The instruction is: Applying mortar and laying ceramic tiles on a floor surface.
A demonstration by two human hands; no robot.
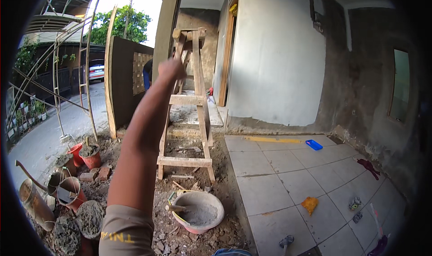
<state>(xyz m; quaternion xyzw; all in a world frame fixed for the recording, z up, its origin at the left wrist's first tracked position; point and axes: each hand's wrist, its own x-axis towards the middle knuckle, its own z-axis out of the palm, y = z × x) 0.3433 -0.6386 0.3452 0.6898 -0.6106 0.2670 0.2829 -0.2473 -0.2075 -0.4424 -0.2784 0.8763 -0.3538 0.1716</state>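
Observation:
My left arm stretches up and forward from the lower edge, its sleeve brown. At its end my left hand point(172, 69) is closed, seen from behind; what its fingers hold, if anything, is hidden. In the picture it overlaps the upper leg of a tall wooden trestle point(186, 100) and the edge of a wooden post point(165, 26); whether it touches either I cannot tell. Below the trestle stands a round basin point(216, 218) of grey mortar, with a wooden-handled tool point(175, 208) resting in it. My right hand is out of view.
Left are mortar buckets point(90, 157), bricks point(104, 173) and a scaffold point(56, 76). On the tiled floor point(288, 184) at right lie a blue tray point(314, 144), a yellow sponge point(310, 205), a mallet point(286, 241) and a long yellow bar point(274, 140). Another person point(147, 74) is partly visible behind the post.

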